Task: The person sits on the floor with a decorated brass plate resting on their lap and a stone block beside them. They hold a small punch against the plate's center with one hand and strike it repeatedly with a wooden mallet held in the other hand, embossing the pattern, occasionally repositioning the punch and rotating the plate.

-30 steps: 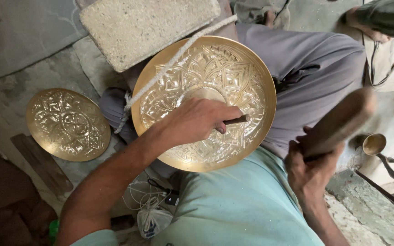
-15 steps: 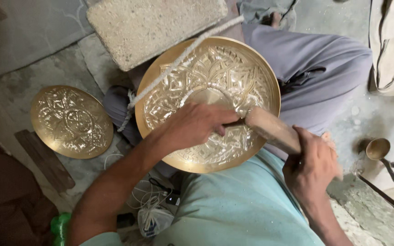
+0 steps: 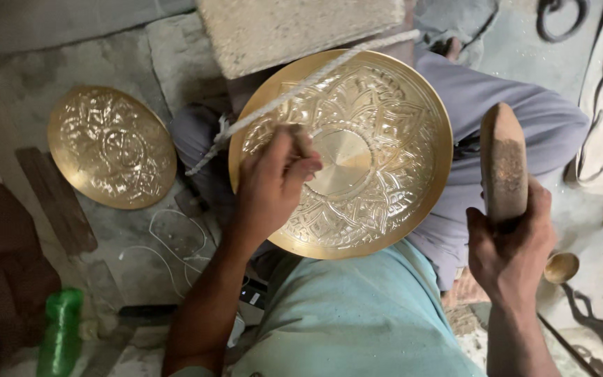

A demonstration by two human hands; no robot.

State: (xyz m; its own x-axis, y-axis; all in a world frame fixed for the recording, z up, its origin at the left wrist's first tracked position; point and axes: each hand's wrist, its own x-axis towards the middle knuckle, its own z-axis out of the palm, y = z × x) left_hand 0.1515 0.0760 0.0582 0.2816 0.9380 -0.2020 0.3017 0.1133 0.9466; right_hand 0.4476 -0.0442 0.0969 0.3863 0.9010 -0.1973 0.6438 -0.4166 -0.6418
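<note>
A large round brass plate (image 3: 392, 119) with embossed floral work rests tilted on my lap. My left hand (image 3: 270, 185) lies over its left part, fingers closed around a thin metal punch whose tip touches the plate near the smooth centre. My right hand (image 3: 511, 244) grips a wooden mallet (image 3: 504, 160), raised upright to the right of the plate, clear of it. A white twisted cord (image 3: 301, 87) runs across the plate's upper left rim.
A second, smaller embossed brass plate (image 3: 112, 148) lies on the stone floor at the left. A rough stone block (image 3: 301, 28) sits above the plate. A green plastic bottle (image 3: 61, 331) stands lower left. A small brass cup (image 3: 561, 267) sits at the right.
The mallet has swung up and away from the plate to the right. My left hand has shifted the punch leftward on the plate.
</note>
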